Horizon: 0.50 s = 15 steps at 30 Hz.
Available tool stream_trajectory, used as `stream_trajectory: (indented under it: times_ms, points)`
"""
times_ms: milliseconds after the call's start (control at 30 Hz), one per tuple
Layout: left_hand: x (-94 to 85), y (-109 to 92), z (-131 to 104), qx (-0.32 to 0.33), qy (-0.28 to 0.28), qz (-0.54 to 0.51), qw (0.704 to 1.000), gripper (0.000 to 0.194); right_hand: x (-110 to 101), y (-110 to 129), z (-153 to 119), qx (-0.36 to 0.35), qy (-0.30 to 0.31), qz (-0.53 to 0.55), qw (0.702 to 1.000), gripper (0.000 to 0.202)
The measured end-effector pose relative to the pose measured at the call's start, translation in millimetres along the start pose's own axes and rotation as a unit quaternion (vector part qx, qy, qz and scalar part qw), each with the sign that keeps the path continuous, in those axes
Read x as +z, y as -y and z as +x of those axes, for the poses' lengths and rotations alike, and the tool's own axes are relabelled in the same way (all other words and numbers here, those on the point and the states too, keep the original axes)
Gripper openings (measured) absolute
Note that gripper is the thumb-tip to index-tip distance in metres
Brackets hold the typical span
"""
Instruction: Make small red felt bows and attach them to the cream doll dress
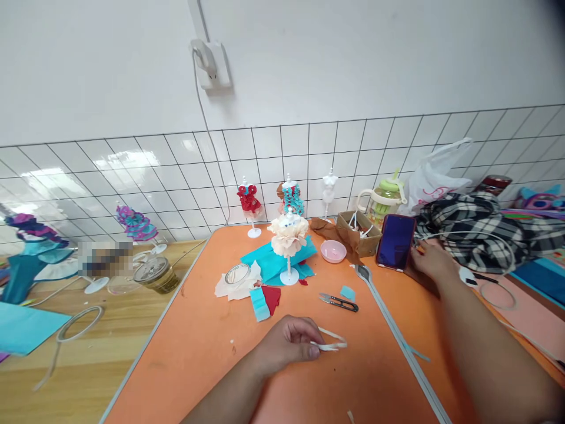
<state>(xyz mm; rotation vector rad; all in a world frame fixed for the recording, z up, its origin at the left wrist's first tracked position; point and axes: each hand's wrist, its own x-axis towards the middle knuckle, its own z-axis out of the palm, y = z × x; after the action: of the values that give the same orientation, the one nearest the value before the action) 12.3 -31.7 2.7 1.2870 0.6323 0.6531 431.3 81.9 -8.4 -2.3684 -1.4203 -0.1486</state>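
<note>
Over the orange tabletop [194,353], my left hand [286,344] pinches a narrow cream strip [333,341] that loops out past the fingertips. My right hand [432,263] reaches out beside the right edge of a dark phone [396,240] propped upright; whether it touches the phone is unclear, and its fingertips are partly hidden. Ahead stands a small white dress form [289,275] wearing a ruffled cream paper dress [289,235]. Thread snips [339,302] lie between my hands, near a small light-blue paper piece [348,293].
Blue paper [260,262], a tape roll [237,274] and a pink dish [333,251] surround the dress form. Behind are a red-dressed form [250,203] and a bare one [329,188]. A cardboard box [368,242], green-lidded jug [385,200] and checked cloth [477,224] stand to the right.
</note>
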Motion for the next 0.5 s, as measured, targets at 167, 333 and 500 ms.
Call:
stream_trajectory:
  times_ms: [167,333,500]
  points:
    - [2.9,11.6,6.3,-0.037,-0.072,0.076,0.994,0.023,-38.0,55.4,-52.4,0.06,-0.215,0.192,0.956,0.042]
    - [-1.8,15.4,13.4,-0.034,-0.131,0.129,0.982,0.025,-45.9,149.3,-146.4,-0.307,0.206,0.35,0.861,0.037]
    - [-15.7,11.7,14.2,-0.02,-0.147,0.093,0.985,0.03,-20.0,170.7,-188.1,-0.339,0.292,0.313,0.838,0.025]
